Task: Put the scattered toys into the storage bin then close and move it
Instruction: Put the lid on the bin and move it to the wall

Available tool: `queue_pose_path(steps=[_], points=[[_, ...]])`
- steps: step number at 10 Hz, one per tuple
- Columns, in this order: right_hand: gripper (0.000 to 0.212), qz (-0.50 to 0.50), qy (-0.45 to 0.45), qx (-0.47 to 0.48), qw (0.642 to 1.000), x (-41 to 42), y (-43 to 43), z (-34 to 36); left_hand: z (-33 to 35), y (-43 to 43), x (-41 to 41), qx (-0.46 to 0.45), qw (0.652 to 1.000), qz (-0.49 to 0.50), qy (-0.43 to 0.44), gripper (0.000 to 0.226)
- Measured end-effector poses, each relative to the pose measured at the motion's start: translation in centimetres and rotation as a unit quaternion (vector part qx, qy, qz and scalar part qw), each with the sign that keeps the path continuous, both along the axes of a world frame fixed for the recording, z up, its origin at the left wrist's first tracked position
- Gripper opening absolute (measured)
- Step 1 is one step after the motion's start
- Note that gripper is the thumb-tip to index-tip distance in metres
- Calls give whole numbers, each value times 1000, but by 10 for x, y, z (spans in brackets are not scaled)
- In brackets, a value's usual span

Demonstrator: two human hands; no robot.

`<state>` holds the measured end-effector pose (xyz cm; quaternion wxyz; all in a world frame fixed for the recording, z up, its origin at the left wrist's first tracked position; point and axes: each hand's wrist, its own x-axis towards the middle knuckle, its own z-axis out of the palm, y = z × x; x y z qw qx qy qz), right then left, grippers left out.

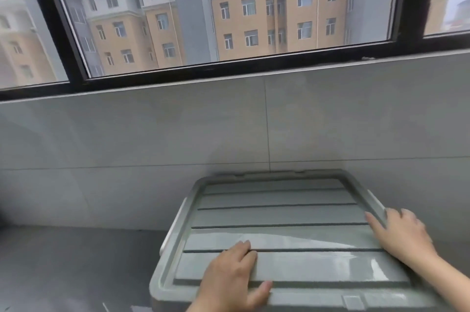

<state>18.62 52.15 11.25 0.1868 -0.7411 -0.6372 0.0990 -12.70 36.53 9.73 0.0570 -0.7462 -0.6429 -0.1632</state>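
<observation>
The bin (284, 243) is set on a dark surface (63, 268) against a grey tiled wall (152, 146), directly under both hands and below a window (229, 11). Its lid (277, 215) is seated flat on top; no toys are visible outside it, and the contents are hidden.

Handling is judged as follows. The lid is rigid moulded plastic, ribbed by dark grooves, and glossy (reflections are seen near the front), so a flat palm is likely to slide on it. The weight cannot be read from the view; a loaded bin should be assumed. A pale side handle (173, 222) is seen beyond and to the left of the left fingertips, and a matching one (376, 203) lies just beyond the right fingertips. These handles, or the rim below them, are judged the proper places to be gripped for a lift or a push. A small latch (352, 302) is seen at the front edge, between the two wrists; whether it is engaged cannot be told.

The left hand (234, 276) is laid palm-down on the near part of the lid, fingers extended and held loosely together, thumb spread toward the front rim. Nothing is grasped. The right hand (401, 232) is laid on the right edge of the lid, fingers (373, 222) slightly spread, some on the ribbed top and others draped over the rim. Nothing is enclosed by it either.
</observation>
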Motion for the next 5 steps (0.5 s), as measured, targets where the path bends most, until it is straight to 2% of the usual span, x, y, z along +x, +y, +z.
queue_pose_path(steps=[1,2,3,4,5], points=[[74,223,-119,77,965,-25,-68,-9,-5,12,-18,16,999,-14,33,46],[43,345,-164,229,895,-37,-107,-38,-6,20,-27,31,998,-25,48,43],[87,326,-199,134,915,-45,-100,-40,-6,20,-23,48,996,-36,66,39],[96,317,-228,45,920,-41,-100,-35,-12,19,-30,36,997,49,53,38],[104,289,-186,11,939,-40,-115,-24,-29,-13,0,-85,987,126,-45,53]])
